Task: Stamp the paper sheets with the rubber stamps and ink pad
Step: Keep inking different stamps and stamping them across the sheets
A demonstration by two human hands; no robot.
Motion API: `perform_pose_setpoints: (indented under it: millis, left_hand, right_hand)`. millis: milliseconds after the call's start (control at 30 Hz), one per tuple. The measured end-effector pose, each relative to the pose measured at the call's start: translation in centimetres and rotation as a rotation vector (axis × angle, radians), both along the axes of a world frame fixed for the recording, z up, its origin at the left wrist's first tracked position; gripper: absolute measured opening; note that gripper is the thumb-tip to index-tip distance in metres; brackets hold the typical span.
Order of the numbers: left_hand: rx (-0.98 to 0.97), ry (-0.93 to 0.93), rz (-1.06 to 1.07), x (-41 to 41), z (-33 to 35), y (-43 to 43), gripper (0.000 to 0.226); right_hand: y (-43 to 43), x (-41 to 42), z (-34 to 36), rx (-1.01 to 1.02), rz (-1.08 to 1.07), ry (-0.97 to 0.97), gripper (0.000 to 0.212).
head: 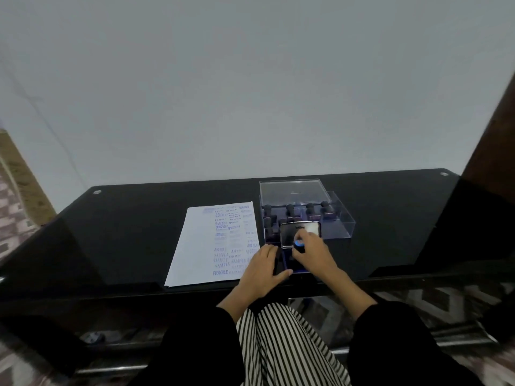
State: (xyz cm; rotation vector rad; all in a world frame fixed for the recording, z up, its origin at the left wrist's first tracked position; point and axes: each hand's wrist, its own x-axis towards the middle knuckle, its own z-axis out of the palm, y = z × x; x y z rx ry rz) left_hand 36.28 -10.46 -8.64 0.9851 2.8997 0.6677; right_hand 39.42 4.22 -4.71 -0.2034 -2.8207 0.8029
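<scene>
Right hand [312, 250] pinches a blue-topped rubber stamp [298, 242] down on the ink pad [287, 260] beneath it. The flat left hand [263, 270] steadies the pad. Press evenly and lift straight; the paper sheet [206, 246] lies to the left.

Your right hand [313, 253] hides most of the stamp [298, 242]; ink pad [289, 264] under it half covered, lid [291, 235] print unreadable.
</scene>
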Motion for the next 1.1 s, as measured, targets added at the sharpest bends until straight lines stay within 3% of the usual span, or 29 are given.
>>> perform_pose_setpoints:
  millis: [233,467,667,800,933,1100]
  left_hand:
    - [-0.045,0.017,-0.018,-0.8,-0.7,0.3,0.078]
    - [-0.058,0.03,-0.045,-0.9,-1.5,0.1,0.08]
    - [-0.076,0.039,-0.041,-0.9,-1.7,0.2,0.094]
    - [-0.095,0.048,-0.039,-0.9,-1.8,0.1,0.076]
    - [-0.116,0.079,-0.033,-0.8,-1.9,0.1,0.073]
    - [-0.105,0.115,-0.027,-0.9,-2.2,0.1,0.073]
  right_hand:
    - [-0.8,-0.6,-1.3,0.224,0.031,0.037,0.01]
    - [-0.3,-1.3,-1.5,0.424,0.027,0.103,0.022]
    - [-0.9,-0.9,-1.7,0.475,-0.018,0.157,0.018]
    - [-0.9,-0.8,-1.4,0.447,-0.083,0.055,0.019]
    - [-1.1,-1.0,-1.3,0.441,-0.113,0.022,0.021]
    - [-1.5,-1.2,-1.6,0.463,-0.151,0.098,0.029]
